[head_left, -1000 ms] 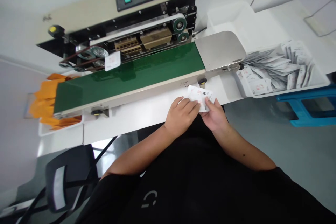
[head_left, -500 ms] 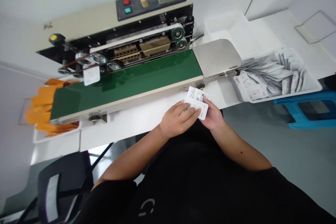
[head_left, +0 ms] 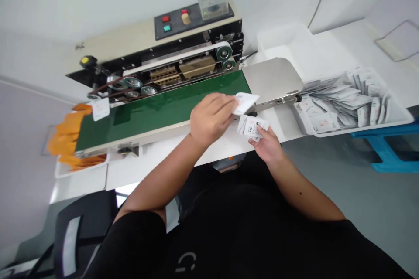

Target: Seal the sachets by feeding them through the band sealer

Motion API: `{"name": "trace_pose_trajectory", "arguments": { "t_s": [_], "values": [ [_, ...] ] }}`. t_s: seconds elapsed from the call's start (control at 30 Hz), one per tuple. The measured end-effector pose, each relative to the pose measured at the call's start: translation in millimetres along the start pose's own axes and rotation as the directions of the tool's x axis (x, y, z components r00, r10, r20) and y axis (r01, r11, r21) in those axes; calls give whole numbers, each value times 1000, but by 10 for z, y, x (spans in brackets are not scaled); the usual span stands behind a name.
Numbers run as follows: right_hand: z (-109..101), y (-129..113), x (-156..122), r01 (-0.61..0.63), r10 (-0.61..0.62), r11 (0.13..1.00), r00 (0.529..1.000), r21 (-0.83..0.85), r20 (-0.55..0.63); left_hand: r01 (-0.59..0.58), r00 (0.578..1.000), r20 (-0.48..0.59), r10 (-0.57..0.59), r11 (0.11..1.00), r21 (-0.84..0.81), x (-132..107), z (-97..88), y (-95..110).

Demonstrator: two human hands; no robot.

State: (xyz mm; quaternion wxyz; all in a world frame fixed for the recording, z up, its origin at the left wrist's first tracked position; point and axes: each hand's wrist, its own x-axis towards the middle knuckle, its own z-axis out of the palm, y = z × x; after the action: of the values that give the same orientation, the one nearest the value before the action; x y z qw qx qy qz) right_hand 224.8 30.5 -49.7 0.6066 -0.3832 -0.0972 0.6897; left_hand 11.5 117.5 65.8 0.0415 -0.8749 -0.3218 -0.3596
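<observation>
My left hand point(head_left: 212, 117) pinches one white sachet point(head_left: 246, 103) by its left end, in front of the green belt point(head_left: 157, 107) of a band sealer point(head_left: 131, 39). Below and to the right, my right hand point(head_left: 267, 143) grips a small fanned stack of printed white sachets point(head_left: 251, 127), its thumb lying on top. A gap separates the two hands. At the sealer's left end another white sachet point(head_left: 101, 109) hangs by its top edge near the rollers.
A white bin point(head_left: 360, 130) full of sachets stands to the right, beside a steel plate point(head_left: 273, 79). Orange packets point(head_left: 68, 128) fill a bin at the belt's left end. A blue stool point(head_left: 389, 165) and a black chair point(head_left: 87, 222) are below the table.
My left hand has drawn a sachet off the stack and lifted it up and left toward the belt. The sachet in the sealer has moved left relative to the machine.
</observation>
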Motion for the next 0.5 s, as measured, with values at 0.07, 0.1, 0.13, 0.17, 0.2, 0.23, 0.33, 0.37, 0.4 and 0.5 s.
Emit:
{"name": "trace_pose_trajectory", "arguments": {
  "t_s": [0.07, 0.1, 0.13, 0.17, 0.2, 0.23, 0.33, 0.37, 0.4, 0.5],
  "values": [
    [-13, -14, 15, 4, -3, 1000, 1000, -15, 15, 2, 1000, -15, -1, 998, 64, 210, 38, -195],
    [-21, -18, 25, 1, 0, 1000, 1000, -20, 17, -3, 1000, -20, 5, 996, 92, 305, 63, -285],
    [-30, -20, 35, -4, 4, 1000, 1000, -25, 16, -11, 1000, -19, 14, 993, 116, 392, 92, -369],
    [-41, -21, 47, -9, 9, 1000, 1000, -28, 13, -20, 1000, -12, 22, 990, 138, 468, 122, -443],
    [-54, -21, 61, -14, 15, 999, 1000, -31, 11, -30, 1000, 0, 30, 987, 159, 534, 153, -507],
    [-70, -21, 74, -19, 19, 999, 1000, -31, 10, -40, 999, 13, 38, 983, 181, 589, 184, -562],
    [-119, -31, 109, -34, 34, 999, 999, -24, 15, -75, 997, 47, 65, 965, 251, 699, 268, -674],
    [-134, -37, 118, -39, 39, 999, 999, -20, 17, -86, 996, 54, 74, 958, 272, 722, 292, -698],
    [-148, -45, 125, -41, 41, 999, 999, -14, 18, -93, 995, 57, 80, 953, 290, 740, 312, -718],
    [-184, -69, 139, -42, 42, 999, 999, -2, 20, -82, 996, 59, 66, 940, 332, 774, 354, -757]
  ]
}}
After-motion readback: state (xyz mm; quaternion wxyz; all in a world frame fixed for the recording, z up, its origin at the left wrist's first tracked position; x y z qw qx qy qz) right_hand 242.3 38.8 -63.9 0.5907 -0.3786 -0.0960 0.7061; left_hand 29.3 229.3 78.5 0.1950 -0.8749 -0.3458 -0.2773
